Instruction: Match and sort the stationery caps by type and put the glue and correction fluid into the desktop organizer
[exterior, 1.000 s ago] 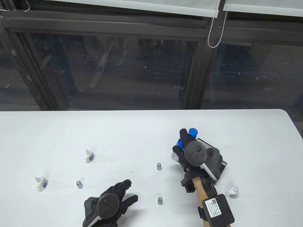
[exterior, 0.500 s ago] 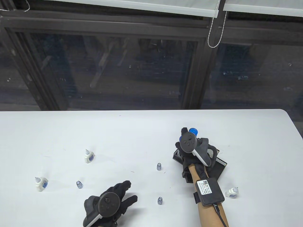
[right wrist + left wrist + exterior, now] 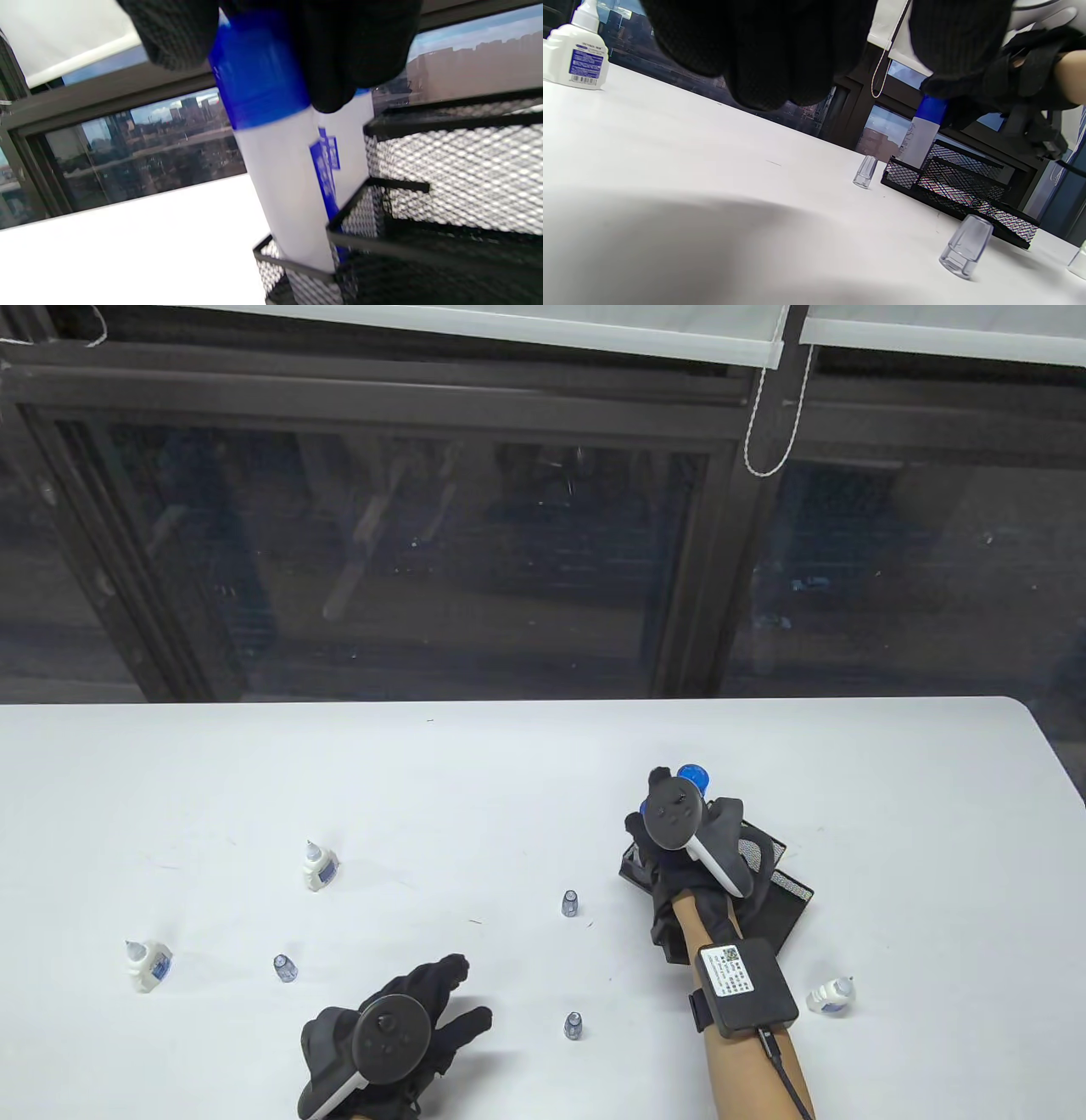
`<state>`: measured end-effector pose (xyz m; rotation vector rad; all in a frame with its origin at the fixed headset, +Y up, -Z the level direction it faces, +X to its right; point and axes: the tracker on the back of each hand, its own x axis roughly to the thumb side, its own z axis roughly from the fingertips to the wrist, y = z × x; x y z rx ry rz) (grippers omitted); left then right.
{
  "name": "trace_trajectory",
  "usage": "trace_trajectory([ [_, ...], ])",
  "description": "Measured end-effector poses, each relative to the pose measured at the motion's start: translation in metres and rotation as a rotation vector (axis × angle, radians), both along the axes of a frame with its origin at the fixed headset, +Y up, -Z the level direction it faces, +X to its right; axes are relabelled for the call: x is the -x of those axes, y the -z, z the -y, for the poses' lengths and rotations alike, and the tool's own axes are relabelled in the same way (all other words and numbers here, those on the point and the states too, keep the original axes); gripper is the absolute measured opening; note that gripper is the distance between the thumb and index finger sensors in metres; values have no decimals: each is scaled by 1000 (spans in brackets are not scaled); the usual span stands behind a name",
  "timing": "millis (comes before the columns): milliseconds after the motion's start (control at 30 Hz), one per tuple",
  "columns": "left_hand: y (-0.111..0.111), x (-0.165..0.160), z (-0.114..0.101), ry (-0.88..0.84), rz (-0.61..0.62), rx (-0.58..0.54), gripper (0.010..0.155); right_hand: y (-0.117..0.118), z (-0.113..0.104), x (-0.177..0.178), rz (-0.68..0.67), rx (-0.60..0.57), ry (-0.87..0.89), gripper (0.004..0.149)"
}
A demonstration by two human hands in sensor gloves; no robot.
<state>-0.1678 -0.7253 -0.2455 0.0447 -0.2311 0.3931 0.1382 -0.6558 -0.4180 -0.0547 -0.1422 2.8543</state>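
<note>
Meanwhile, right hand (image 3: 679,848) gripped a blue-capped glue stick (image 3: 271,140) by its cap, the base down inside the corner pocket of the black mesh organizer (image 3: 785,891), beside a second stick (image 3: 693,777). Left hand (image 3: 399,1027) lay relaxed at 6 o'clock on the table (image 3: 509,780), holding nothing. Three correction fluid bottles (image 3: 318,867) stood outside the organizer: two toward 8 o'clock, one toward 4. Clear caps (image 3: 569,903) lay scattered between.

My right hand's fingers (image 3: 352,55) grip the blue cap of a glue stick (image 3: 280,169). Its white body stands tilted in the mesh organizer (image 3: 449,190), a second stick (image 3: 348,144) just behind. The white bench (image 3: 127,254) lies alongside.
</note>
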Motion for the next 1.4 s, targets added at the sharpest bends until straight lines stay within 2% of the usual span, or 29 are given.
trace_trajectory([
  [200, 0, 2, -1, -11, -7, -1, 71, -21, -36, 2, -13, -2, -53, 71],
  [367, 0, 4, -2, -15, -16, -8, 71, -51, -69, 8, -121, -26, 46, 71],
  [533, -1, 7, -4, -23, -28, -14, 72, -87, -75, 20, -254, -34, 126, 72],
  [667, -2, 10, -6, -22, -37, -25, 72, -114, -63, 26, -324, -18, 139, 72],
  [867, -2, 13, -8, -13, -47, -42, 72, -149, -21, 24, -356, -26, 158, 72],
  [1033, -2, 12, -8, 7, -44, -50, 72, -157, 31, 22, -359, 68, 188, 71],
  [1133, -3, 11, -7, 20, -43, -53, 72, -157, 52, 23, -346, 63, 208, 71],
  [1300, -2, 11, -5, 36, -43, -42, 72, -158, 59, 23, -359, 69, 179, 70],
  [1400, -3, 15, -13, 23, -53, -64, 73, -162, 58, 14, -338, 45, 185, 70],
])
